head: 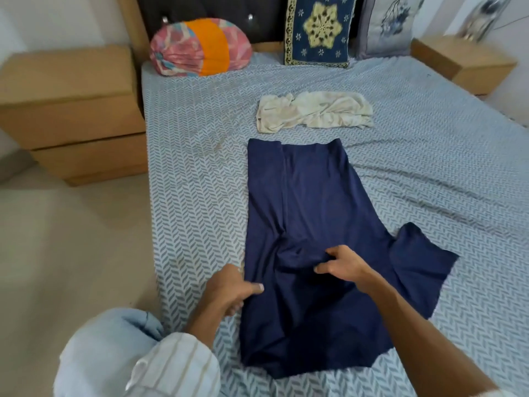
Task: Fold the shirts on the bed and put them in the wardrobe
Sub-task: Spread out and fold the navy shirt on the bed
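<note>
1. We see the bed (pixel 183 173), covered in a blue-grey herringbone sheet, filling most of the view, with its left edge running down beside the floor.
2. The navy shirt (pixel 303 196) lies flat near the bed's left edge, its left side folded inward and one sleeve spread out to the right.
3. The cream shirt (pixel 315 113) lies crumpled just beyond the navy one, toward the headboard.
4. Our right hand (pixel 343 266) pinches a raised fold of navy cloth at the shirt's middle, fingers curled tight around it.
5. Our left hand (pixel 229 290) grips the shirt's left edge, thumb pressed on top and fingers closed underneath.
</note>
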